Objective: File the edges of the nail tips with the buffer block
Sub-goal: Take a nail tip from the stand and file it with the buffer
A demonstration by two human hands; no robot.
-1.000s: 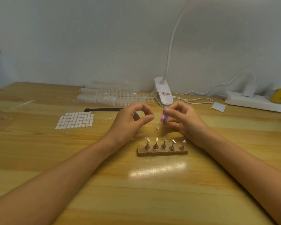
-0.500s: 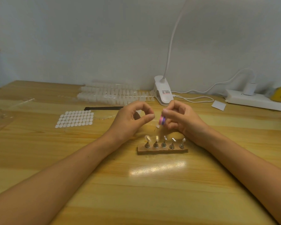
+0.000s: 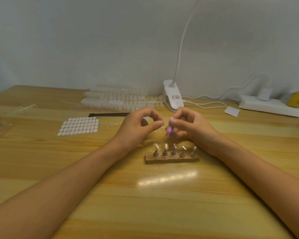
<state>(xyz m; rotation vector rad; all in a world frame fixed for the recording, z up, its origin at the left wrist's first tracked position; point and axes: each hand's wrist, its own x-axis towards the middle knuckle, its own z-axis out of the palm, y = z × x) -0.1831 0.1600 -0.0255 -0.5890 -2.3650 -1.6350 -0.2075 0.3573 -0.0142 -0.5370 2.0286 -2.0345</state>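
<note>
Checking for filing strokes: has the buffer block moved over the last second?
Yes, slightly. The buffer block in the right hand now tilts lower-left, its lower end nearer the wooden stand.

Clip lamp [image 3: 173, 98], power strip [image 3: 271, 106] at back — sticker sheet [image 3: 78, 126] left.

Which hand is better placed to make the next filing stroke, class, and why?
The right hand. It already grips the pink buffer block in its fingers, facing the left hand, whose pinched thumb and forefinger seem to steady a clear nail tip, too faint to confirm.
</note>
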